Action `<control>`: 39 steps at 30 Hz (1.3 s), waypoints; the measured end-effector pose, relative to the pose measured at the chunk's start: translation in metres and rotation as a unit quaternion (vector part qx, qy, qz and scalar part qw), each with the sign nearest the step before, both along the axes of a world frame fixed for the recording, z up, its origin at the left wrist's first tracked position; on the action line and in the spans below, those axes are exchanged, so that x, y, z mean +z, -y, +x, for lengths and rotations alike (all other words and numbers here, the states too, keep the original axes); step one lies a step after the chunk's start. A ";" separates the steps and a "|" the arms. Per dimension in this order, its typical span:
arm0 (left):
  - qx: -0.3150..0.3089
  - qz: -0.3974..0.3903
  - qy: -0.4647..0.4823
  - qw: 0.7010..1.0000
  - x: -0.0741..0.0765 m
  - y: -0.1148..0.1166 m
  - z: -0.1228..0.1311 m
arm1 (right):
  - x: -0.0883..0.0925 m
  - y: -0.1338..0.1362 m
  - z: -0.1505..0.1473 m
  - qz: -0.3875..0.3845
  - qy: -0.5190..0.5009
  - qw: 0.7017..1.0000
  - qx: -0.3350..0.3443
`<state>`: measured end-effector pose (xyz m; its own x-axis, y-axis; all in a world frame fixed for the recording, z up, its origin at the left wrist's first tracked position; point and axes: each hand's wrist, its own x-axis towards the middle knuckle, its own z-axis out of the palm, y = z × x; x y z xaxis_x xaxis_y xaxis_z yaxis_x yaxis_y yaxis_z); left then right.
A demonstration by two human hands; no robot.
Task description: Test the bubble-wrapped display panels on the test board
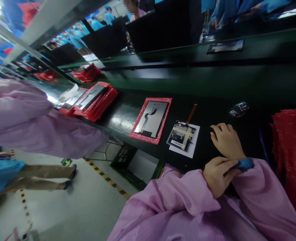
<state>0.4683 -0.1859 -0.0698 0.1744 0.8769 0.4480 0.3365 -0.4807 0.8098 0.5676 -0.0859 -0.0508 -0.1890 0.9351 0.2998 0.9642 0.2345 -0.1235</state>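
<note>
My left hand [217, 175] is closed on a blue wrist strap [245, 164] that sits around my right wrist. My right hand [227, 139] is palm down over the dark bench, its fingers slightly bent and apart, with nothing in it. To its left lies a circuit assembly [181, 135] with tape, a white label and an orange ribbon cable [191, 113], on a white sheet [194, 147]. Farther left, a display panel [154, 117] with a dark flex cable rests on a red bubble-wrap pouch [165, 124].
Stacked red pouches with panels [95, 100] lie at the left, beside a co-worker's pink sleeve [69, 127]. More red pouches [293, 147] stand at the right. A shiny small object [239, 109] sits beyond my right hand. A green crate [137, 167] is below the bench edge.
</note>
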 end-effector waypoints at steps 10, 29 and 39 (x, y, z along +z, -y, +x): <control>0.000 0.154 0.015 0.988 -0.007 0.002 -0.004 | 0.007 0.011 -0.001 -0.013 0.010 1.000 -0.004; -0.253 0.222 0.150 0.929 -0.002 0.036 -0.023 | 0.033 0.205 0.033 0.287 -0.024 0.884 -0.368; -0.399 -0.228 0.127 0.879 0.028 0.015 0.009 | 0.033 0.219 0.061 0.221 -0.084 0.853 -0.466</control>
